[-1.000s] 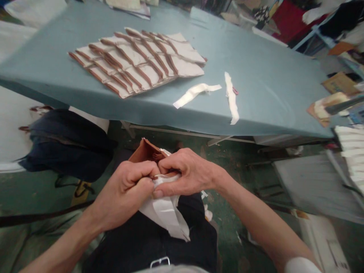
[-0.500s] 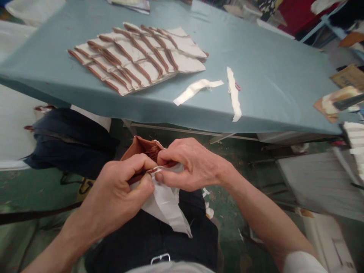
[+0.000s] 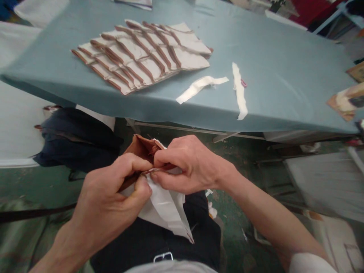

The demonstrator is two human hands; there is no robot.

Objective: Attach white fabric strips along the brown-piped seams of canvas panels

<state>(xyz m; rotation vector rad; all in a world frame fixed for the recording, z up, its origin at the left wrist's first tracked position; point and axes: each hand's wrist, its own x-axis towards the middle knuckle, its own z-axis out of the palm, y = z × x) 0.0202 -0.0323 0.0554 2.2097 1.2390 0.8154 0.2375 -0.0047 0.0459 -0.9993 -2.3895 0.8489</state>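
Note:
Over my lap, both hands pinch the edge of a white and brown fabric piece [image 3: 167,210]. Its brown side faces up at the far end, and the white side hangs down toward my dark trousers. My left hand [image 3: 113,193] is closed on the edge from the left, thumb below and index finger above. Right beside it, my right hand [image 3: 187,165] grips the same edge between thumb and fingers. The fingertips almost meet, and they hide part of the edge between them.
A blue-green covered table [image 3: 270,79] stands ahead. On it lie overlapping rows of white and brown fabric pieces [image 3: 148,70], two white strips [image 3: 240,91] and a small pink item [image 3: 243,83]. Dark cloth [image 3: 76,136] hangs below at left.
My left hand has shifted slightly left and down along the edge, while the right keeps its pinch. The view has turned a little, so the table items appear further right.

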